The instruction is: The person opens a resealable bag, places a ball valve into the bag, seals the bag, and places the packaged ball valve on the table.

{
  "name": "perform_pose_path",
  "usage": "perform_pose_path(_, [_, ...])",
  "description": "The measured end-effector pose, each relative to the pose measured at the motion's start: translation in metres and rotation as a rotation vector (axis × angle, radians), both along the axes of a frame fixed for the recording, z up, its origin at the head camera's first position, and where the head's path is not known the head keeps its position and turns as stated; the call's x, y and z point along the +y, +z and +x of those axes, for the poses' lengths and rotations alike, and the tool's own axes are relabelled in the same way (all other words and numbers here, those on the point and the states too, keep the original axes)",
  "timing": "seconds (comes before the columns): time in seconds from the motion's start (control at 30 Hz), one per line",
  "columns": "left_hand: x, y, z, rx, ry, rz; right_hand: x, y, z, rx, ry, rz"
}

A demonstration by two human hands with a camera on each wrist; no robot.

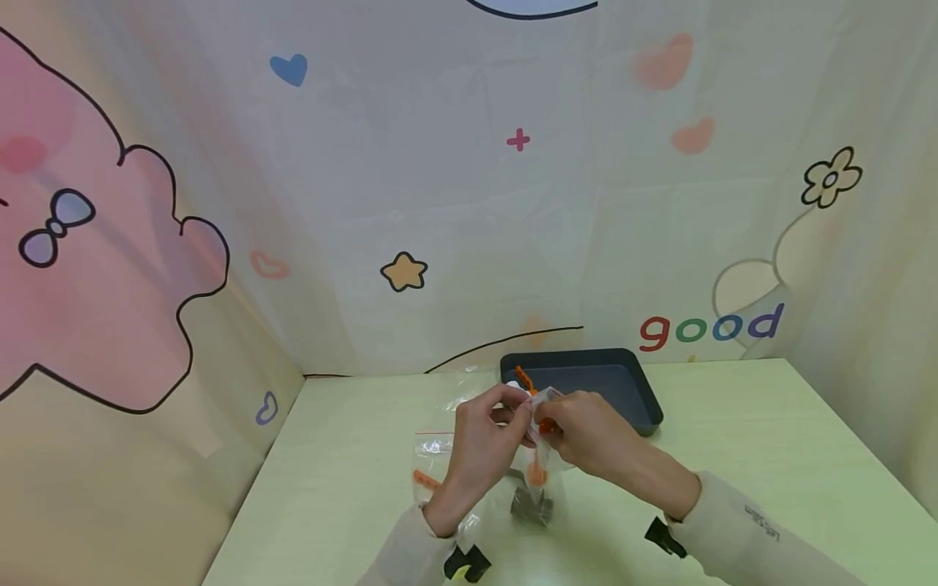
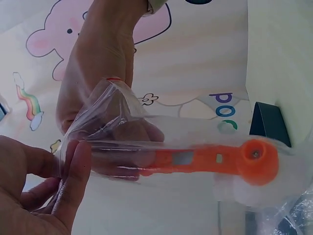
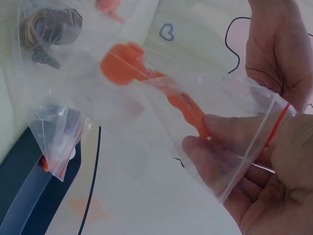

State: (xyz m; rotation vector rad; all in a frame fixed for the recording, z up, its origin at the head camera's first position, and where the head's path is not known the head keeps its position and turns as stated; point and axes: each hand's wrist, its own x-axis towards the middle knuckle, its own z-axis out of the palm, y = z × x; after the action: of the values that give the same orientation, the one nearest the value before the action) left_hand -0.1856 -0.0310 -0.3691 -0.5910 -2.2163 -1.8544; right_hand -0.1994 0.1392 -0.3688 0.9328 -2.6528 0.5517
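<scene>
My right hand point(image 1: 593, 435) reaches inside a clear zip bag point(image 3: 234, 100) with a red seal line. Thumb and fingers there pinch the narrow end of an orange plastic part point(image 2: 195, 160), which has a rounded head and slots along its arm. The head of that part still lies within the bag, as the left wrist view shows. My left hand point(image 1: 484, 427) pinches the bag's edge near its mouth, its fingers apart from the orange part. Both hands are raised above the table, close together.
At the back of the table stands a dark tray point(image 1: 652, 407); a small bag point(image 3: 56, 134) with orange and white pieces is at it. Below my hands lie a clear bag holding a dark coiled item point(image 1: 531, 506) and another with an orange strip point(image 1: 425, 480). A printed curtain point(image 1: 469, 203) hangs behind.
</scene>
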Motion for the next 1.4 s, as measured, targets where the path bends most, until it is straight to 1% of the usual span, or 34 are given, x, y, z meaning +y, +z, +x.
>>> perform_pose_path(0.1, [0.0,0.0,0.0,-0.017,0.004,0.024,0.002,0.003,0.0,-0.007,0.006,-0.007])
perform_pose_path(0.2, [-0.002,-0.012,-0.008,-0.028,0.016,0.06,0.005,0.008,0.001,-0.01,0.024,-0.032])
perform_pose_path(0.23, [-0.002,-0.014,-0.009,-0.025,0.023,0.072,0.007,0.01,0.002,-0.006,0.032,-0.045])
perform_pose_path(0.33, [-0.004,-0.015,-0.009,-0.013,0.045,0.096,0.012,0.016,0.006,0.026,0.051,-0.089])
perform_pose_path(0.47, [-0.006,-0.015,-0.008,-0.008,0.067,0.141,0.019,0.019,0.013,0.108,0.054,-0.171])
perform_pose_path(0.57, [-0.006,-0.013,-0.008,-0.012,0.088,0.175,0.023,0.019,0.02,0.201,0.028,-0.229])
perform_pose_path(0.67, [-0.007,-0.012,-0.008,-0.013,0.111,0.196,0.024,0.016,0.025,0.283,-0.027,-0.265])
perform_pose_path(0.8, [-0.007,-0.011,-0.007,-0.015,0.127,0.245,0.025,0.008,0.031,0.317,-0.115,-0.3])
perform_pose_path(0.87, [-0.006,-0.01,-0.007,-0.013,0.127,0.277,0.024,0.002,0.033,0.313,-0.154,-0.308])
perform_pose_path(0.93, [-0.006,-0.011,-0.007,-0.006,0.127,0.307,0.022,-0.003,0.034,0.292,-0.19,-0.303])
perform_pose_path(1.1, [-0.006,-0.011,-0.004,-0.006,0.114,0.349,0.015,-0.012,0.034,0.191,-0.252,-0.274])
perform_pose_path(1.17, [-0.006,-0.011,-0.003,-0.015,0.107,0.355,0.012,-0.014,0.034,0.172,-0.262,-0.281])
perform_pose_path(1.4, [-0.009,-0.011,0.0,-0.033,0.087,0.359,0.005,-0.015,0.03,0.17,-0.246,-0.327])
